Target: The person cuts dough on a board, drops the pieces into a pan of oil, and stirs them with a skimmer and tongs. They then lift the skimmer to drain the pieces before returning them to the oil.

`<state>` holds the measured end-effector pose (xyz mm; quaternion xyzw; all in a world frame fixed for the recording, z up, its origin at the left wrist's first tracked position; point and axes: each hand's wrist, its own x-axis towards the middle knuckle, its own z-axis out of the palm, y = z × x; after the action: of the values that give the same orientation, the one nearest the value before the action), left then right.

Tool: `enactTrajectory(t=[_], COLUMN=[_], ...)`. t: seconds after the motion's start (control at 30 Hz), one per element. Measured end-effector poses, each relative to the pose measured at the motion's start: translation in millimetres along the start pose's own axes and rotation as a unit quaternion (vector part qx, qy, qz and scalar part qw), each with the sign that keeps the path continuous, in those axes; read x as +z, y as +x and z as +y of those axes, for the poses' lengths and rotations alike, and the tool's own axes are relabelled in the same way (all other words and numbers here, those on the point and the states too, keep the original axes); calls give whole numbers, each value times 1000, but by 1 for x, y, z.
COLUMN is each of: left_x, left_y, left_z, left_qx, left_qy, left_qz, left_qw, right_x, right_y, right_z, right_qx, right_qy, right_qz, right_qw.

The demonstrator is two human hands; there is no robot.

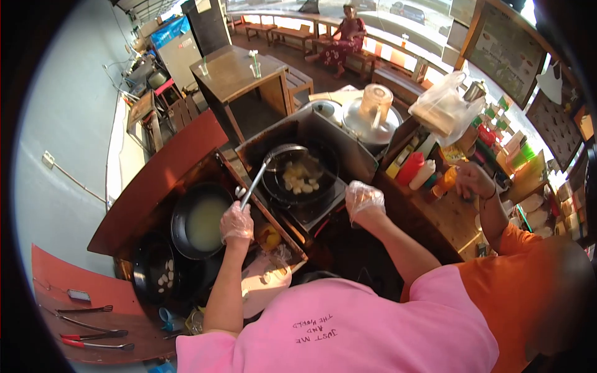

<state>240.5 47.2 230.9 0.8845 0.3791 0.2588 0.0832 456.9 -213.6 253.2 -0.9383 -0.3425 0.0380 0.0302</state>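
Observation:
My left hand [237,222], in a clear plastic glove, is closed around the handle of a long skimmer [255,182]. The skimmer's round head reaches over the far left part of a dark wok [266,186] on the stove. Several pale, rounded food pieces [301,185] lie in the wok beside the skimmer head. My right hand [365,202], gloved too, is held up just right of the stove. Its fingers look curled; whether anything is in them is hidden.
Left of the stove are a pan of cloudy liquid [207,221] and a dark pan with pale pieces [152,266]. Tongs [93,342] lie at lower left. A co-worker's hand [474,179] is by sauce bottles [411,168] at right. A metal splash guard [348,146] stands behind the wok.

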Motion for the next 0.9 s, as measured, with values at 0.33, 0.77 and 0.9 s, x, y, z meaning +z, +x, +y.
enactTrajectory(t=[0.33,0.77,0.9], left_x=[46,-17,-12], left_y=[10,6,0], left_z=[22,-17,13], left_qx=[1,-47,1], left_qy=[-39,-72,24], left_qz=[-69,-132,-97], left_qw=[997,988,995], right_x=[-6,-57,-63], right_y=[7,-5,4], right_z=[10,27,35], right_qx=[32,15,7], right_qy=[25,20,6], right_qz=[-4,-67,-81], right_qw=[999,997,997])
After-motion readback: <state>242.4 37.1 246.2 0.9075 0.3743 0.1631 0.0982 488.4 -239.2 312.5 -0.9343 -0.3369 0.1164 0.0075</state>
